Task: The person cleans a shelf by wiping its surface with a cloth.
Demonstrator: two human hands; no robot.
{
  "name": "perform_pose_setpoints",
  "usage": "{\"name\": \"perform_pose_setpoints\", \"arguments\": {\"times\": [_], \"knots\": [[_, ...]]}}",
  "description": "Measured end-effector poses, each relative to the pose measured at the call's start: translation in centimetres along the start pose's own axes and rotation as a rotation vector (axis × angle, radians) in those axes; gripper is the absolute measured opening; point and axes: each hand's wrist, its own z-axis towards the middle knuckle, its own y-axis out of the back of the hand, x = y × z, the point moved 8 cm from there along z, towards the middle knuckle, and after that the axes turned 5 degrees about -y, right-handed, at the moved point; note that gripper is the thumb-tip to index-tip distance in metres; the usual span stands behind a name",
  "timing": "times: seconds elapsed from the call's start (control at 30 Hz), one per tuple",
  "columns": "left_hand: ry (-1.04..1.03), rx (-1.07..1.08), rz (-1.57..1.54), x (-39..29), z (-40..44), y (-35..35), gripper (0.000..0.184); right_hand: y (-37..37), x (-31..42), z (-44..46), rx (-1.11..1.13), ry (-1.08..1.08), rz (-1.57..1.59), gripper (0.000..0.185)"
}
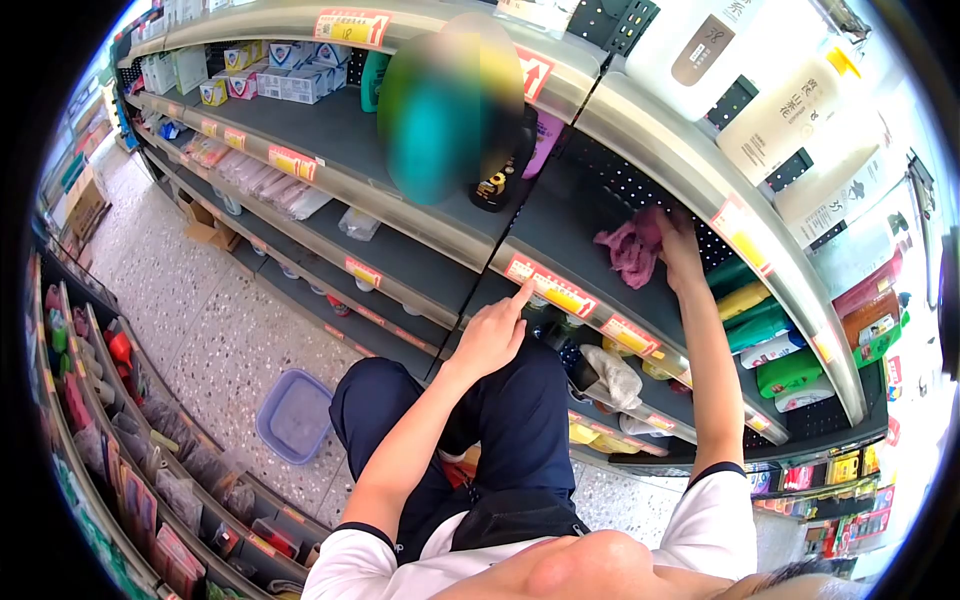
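My right hand (679,250) is closed on a crumpled pink cloth (634,246), which touches the dark shelf board (570,222) toward its back. The fingers are partly hidden by the cloth and the back of the hand. My left hand (489,328) is at the front edge of the same shelf, index finger stretched toward a red and yellow price label (549,284). Nothing shows in that hand. A whitish rag (612,377) lies among items on the shelf below.
Bottles stand left of the wiped-looking board, including a purple one (543,142); colourful bottles (765,330) lie to the right. Large white pump bottles (690,50) stand above. A lilac basin (294,416) sits on the speckled floor, with another stocked shelf (130,450) at left.
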Motion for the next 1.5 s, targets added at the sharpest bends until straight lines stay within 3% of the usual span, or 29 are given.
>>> {"name": "perform_pose_setpoints", "arguments": {"times": [0.1, 0.2, 0.3, 0.4, 0.5, 0.6, 0.7, 0.8, 0.9, 1.0, 1.17, 1.27, 1.33, 1.43, 1.5], "knots": [[0.003, 0.005, 0.000, 0.1, 0.0, 0.1, 0.079, 0.4, 0.8, -0.9, -0.098, 0.208, -0.437, 0.041], [-0.002, 0.006, 0.003, -0.1, 0.0, 0.3, 0.079, -1.1, 3.1, -3.9, 0.152, 0.242, -0.686, 0.037], [-0.013, -0.011, -0.007, -0.1, 0.1, 0.4, 0.078, -1.6, 4.4, -6.2, 0.140, 0.509, -0.801, 0.029], [-0.007, -0.027, -0.034, -0.2, 0.0, 0.3, 0.076, 0.3, 3.6, -6.2, 0.037, 0.361, -0.911, 0.029], [0.000, -0.020, -0.036, -0.1, 0.1, 0.3, 0.076, 0.1, 1.9, -7.7, 0.188, 0.491, -1.017, 0.025], [-0.002, -0.010, -0.021, -0.1, 0.1, 0.2, 0.077, 0.6, 1.2, -7.2, 0.207, 0.328, -0.894, 0.020], [-0.011, -0.004, 0.005, -0.2, 0.1, 0.4, 0.077, 3.7, 0.4, -5.2, -0.104, 0.274, -0.650, 0.016], [-0.007, 0.000, 0.008, 0.0, 0.1, 0.3, 0.077, 6.1, -0.4, -3.7, -0.162, 0.106, 0.194, 0.019], [-0.007, -0.010, -0.006, -0.1, 0.0, 0.2, 0.077, 6.5, 1.6, -3.9, -0.347, 0.152, 0.491, 0.026], [-0.009, -0.018, -0.024, -0.1, 0.0, 0.3, 0.078, 5.5, 2.9, -3.2, -0.331, 0.294, 0.468, 0.027], [-0.018, -0.007, 0.005, -0.1, 0.0, 0.2, 0.079, -2.6, 2.8, -2.4, 0.157, 0.333, -0.151, 0.031], [-0.009, 0.007, 0.007, 0.1, 0.1, 0.1, 0.079, -8.7, 5.0, -5.2, 0.397, 0.783, -0.542, 0.040], [-0.006, 0.015, 0.017, 0.1, 0.0, 0.2, 0.079, -10.6, 4.5, -5.8, 0.539, 0.657, -0.601, 0.039], [-0.010, 0.016, 0.018, 0.2, -0.1, 0.2, 0.078, -10.7, 3.4, -4.4, 0.541, 0.329, -0.510, 0.043], [-0.010, 0.018, 0.010, 0.2, -0.1, 0.0, 0.079, -10.8, 3.9, -5.1, 0.600, 0.353, -0.560, 0.045]]}}
